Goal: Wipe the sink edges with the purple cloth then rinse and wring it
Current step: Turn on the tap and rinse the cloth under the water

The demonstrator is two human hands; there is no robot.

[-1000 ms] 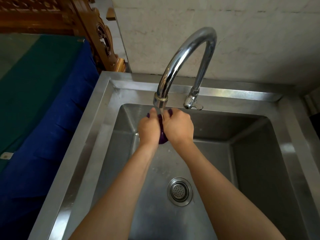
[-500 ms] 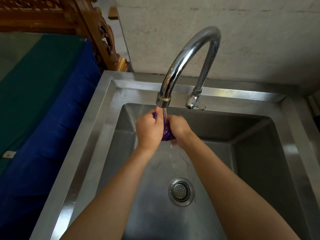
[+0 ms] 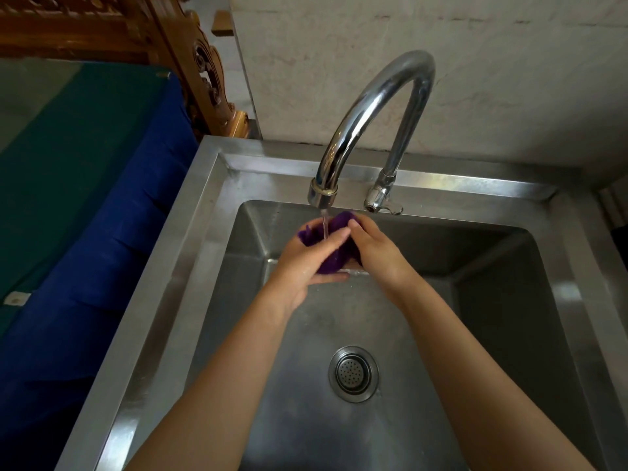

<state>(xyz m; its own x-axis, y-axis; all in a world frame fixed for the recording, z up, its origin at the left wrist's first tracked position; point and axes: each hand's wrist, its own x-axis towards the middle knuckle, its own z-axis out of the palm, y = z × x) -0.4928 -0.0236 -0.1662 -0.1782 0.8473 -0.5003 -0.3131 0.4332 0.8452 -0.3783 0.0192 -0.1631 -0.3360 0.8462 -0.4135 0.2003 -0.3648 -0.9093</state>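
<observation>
One rectangular stainless-steel sink [image 3: 190, 266] with a single basin, set against one pale, stained wall [image 3: 475, 79]. One curved chrome gooseneck tap [image 3: 377, 107] rises from the back ledge, with one small lever [image 3: 384, 205] at its base; a thin stream of water [image 3: 325, 227] runs from its spout. One round perforated metal drain strainer [image 3: 353, 373] sits in the basin floor, near the front. One crumpled purple cloth [image 3: 334, 256] is held above the basin floor directly under the spout, the stream landing on it. Two bare hands, both closed on the cloth: the left hand [image 3: 306, 266] cups it from below and the left, thumb pressed across its top; the right hand [image 3: 377, 253] grips its right side with fingers curled around the far edge. The two hands touch at the thumbs. Two bare forearms reach in from the near edge. To the left of the sink, just beside its rim: one surface covered by dark blue fabric [image 3: 112, 232] and green fabric [image 3: 57, 147], with one small pale tag [image 3: 15, 298] whose markings are too small to read. One carved brown wooden piece [image 3: 204, 73] stands behind it. No legible brand or writing anywhere.
</observation>
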